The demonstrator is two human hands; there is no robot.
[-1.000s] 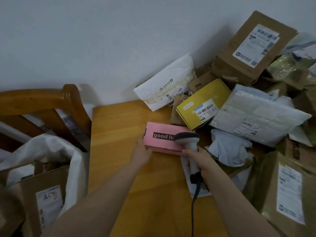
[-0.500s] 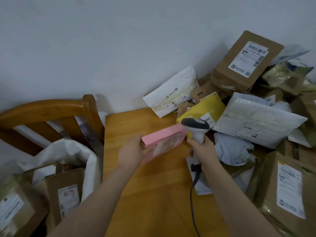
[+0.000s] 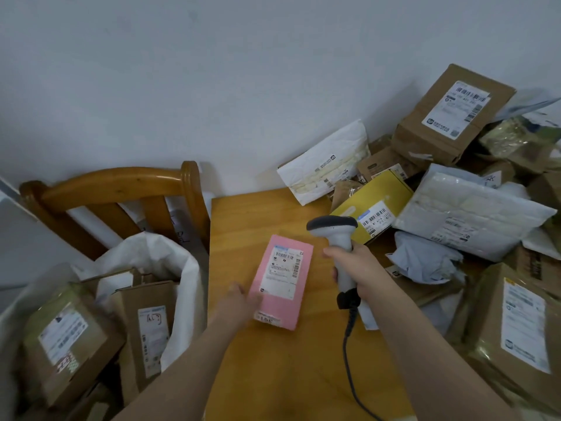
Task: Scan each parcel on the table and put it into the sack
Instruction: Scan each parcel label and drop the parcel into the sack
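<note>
A pink parcel [image 3: 282, 281] lies on the wooden table [image 3: 273, 375] with its white barcode label facing up. My left hand [image 3: 238, 305], blurred, holds the parcel's lower left edge, thumb on top. My right hand [image 3: 361, 268] grips the handle of a grey corded scanner [image 3: 332, 224], whose head hangs just right of the parcel's top end. The white sack [image 3: 158, 256] stands open left of the table with two brown parcels [image 3: 66, 338] inside.
Several parcels are heaped at the table's right and back: a yellow box [image 3: 373, 208], a white mailer [image 3: 328, 162], a large brown box [image 3: 449, 113], a pale poly bag [image 3: 473, 217]. A wooden chair [image 3: 115, 183] stands behind the sack.
My left hand has turned the pink parcel over, from its "good luck" face to its label face, and brought it down nearer me. The scanner lifted slightly.
</note>
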